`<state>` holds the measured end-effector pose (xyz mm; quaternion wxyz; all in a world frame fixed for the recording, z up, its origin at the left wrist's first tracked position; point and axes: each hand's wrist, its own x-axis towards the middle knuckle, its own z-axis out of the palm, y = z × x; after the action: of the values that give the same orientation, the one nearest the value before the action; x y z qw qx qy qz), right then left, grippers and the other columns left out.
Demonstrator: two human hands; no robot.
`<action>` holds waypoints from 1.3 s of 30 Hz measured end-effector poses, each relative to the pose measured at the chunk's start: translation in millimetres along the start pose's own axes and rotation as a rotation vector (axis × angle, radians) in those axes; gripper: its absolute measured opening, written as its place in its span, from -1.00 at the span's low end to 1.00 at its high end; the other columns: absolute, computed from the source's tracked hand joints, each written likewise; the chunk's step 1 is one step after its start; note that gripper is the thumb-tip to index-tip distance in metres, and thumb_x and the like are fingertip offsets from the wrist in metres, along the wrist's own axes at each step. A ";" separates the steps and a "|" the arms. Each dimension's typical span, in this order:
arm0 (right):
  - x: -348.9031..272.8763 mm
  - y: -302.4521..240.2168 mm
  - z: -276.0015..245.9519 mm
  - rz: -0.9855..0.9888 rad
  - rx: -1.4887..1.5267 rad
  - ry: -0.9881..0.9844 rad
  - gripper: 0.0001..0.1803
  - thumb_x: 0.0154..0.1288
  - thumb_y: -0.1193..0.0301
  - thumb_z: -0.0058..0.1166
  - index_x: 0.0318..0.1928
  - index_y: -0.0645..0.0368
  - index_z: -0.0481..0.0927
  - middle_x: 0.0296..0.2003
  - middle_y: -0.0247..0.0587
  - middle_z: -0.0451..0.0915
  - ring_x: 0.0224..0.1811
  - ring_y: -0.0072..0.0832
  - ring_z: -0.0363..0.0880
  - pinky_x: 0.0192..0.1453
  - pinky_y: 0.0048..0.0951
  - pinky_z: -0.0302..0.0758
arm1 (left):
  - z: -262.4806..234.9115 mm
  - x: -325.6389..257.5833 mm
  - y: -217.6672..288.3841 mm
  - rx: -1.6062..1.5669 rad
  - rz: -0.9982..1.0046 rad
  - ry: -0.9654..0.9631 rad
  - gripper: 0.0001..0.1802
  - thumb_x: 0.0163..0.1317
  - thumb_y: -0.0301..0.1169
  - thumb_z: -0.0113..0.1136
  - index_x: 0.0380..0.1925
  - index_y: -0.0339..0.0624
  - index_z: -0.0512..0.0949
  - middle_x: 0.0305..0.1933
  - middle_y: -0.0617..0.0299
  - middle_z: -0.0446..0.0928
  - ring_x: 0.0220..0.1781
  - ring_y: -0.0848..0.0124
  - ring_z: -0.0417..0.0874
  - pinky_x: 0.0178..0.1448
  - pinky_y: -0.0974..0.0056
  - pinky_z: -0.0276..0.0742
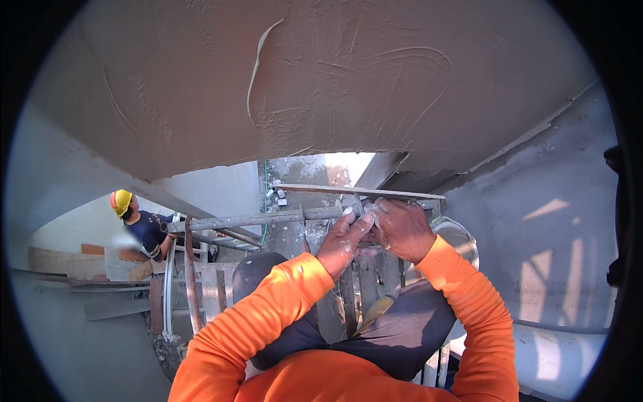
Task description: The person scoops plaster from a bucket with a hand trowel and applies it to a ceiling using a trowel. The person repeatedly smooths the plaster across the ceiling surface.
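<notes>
My left hand [343,242] and my right hand [404,230] meet in front of my knees, their fingers closed and pressed together. Whitish smears cover the skin. Whatever lies between the fingertips, if anything, is too small or hidden to name. Just left of the hands a horizontal scaffold pipe [268,220] ends visually behind the left fingers. Beyond them runs a long narrow wooden strip [348,191]. Ahead and above is a surface of grey-brown plaster [348,87] with curved trowel marks and a raised ridge.
A round, pale-rimmed container [462,234] stands beside my right forearm. On the lower left, a person in a yellow helmet [121,202] is near a ladder and stacked boards [84,268]. A rusty upright pole [193,281] rises left of my knee. A grey wall [542,221] bounds the right.
</notes>
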<state>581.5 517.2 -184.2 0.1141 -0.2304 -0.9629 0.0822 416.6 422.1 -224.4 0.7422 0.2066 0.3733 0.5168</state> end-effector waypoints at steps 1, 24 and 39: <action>-5.7 1.7 2.6 0.001 -0.033 0.066 -0.69 0.19 0.36 0.29 -0.09 0.18 0.58 -0.17 -0.10 0.58 -0.12 -0.10 0.68 -0.14 -0.07 0.65 | -2.5 4.1 -2.3 -0.045 -0.018 -0.018 -0.54 0.60 0.00 0.02 0.27 -0.03 0.41 0.12 0.24 0.57 0.10 0.38 0.65 0.18 0.11 0.62; -300.5 158.1 88.6 0.845 -0.478 -0.738 -0.63 0.31 0.20 0.13 -0.02 0.13 0.76 0.04 -0.12 0.70 0.28 -0.10 0.53 0.48 0.01 0.28 | -3.3 131.1 -93.6 0.150 0.068 0.134 -0.75 0.52 -0.50 0.01 0.13 -0.18 0.53 0.05 0.13 0.69 -0.15 0.34 0.74 -0.41 0.27 0.65; -274.3 132.7 117.0 0.417 -0.717 -0.502 -0.68 0.34 0.31 0.10 -0.10 0.21 0.81 0.10 0.11 0.66 0.20 0.00 0.60 0.21 0.08 0.52 | 15.7 244.2 -197.1 -0.188 -0.416 -0.100 -0.78 0.52 -0.18 0.01 -0.18 0.01 0.59 0.13 0.13 0.66 0.17 0.14 0.66 0.13 -0.10 0.61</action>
<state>845.8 494.7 -374.4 -0.2274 -0.4161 -0.8617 -0.1805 595.1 573.4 -434.1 0.8663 0.0804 0.3209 0.3744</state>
